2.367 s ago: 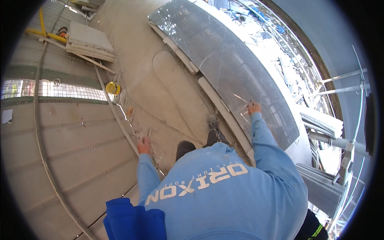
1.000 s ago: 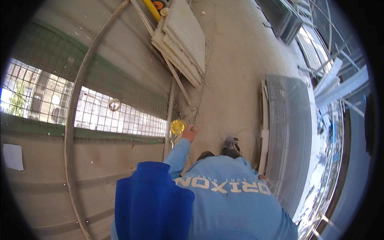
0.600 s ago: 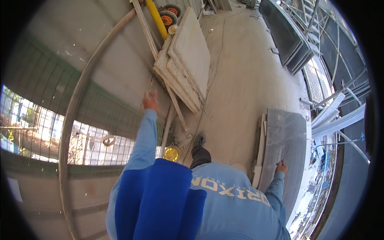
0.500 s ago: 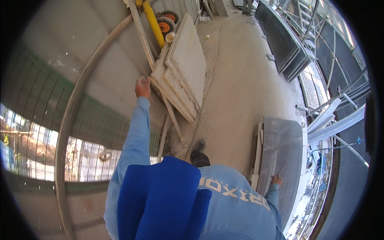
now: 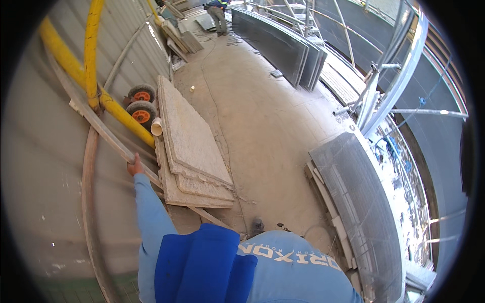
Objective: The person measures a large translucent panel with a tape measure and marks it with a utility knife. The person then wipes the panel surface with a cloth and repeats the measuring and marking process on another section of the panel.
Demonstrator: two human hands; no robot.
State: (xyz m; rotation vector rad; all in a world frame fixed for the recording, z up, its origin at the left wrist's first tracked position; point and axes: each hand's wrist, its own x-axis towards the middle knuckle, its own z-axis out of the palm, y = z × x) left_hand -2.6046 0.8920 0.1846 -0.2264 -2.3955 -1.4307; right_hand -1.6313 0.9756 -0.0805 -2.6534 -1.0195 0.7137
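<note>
My left hand (image 5: 135, 165) is closed around a long wooden pole (image 5: 108, 135) that slants along the wall on the left. Beside that hand, several rough, pale stone slabs (image 5: 194, 136) lean in a stack, with the pole passing behind them. My right hand is out of view, its lower arm hidden past my blue shirt. Closest on my right stands a grey polished slab (image 5: 348, 187) on its long edge, with paler pieces (image 5: 331, 212) along its near side.
Yellow pipes (image 5: 91, 55) and a trolley's orange-hubbed wheels (image 5: 141, 115) are at the left wall. A thin cable (image 5: 214, 101) crosses the dusty floor. Dark slabs (image 5: 273, 43) lean at the far right by metal scaffolding (image 5: 399, 76). Another person (image 5: 218, 17) bends over farther back.
My left hand, earlier raised near the pole with bent fingers, now grips it. My right hand, earlier on the grey slab, has left the view. The view has shifted, showing more ahead.
</note>
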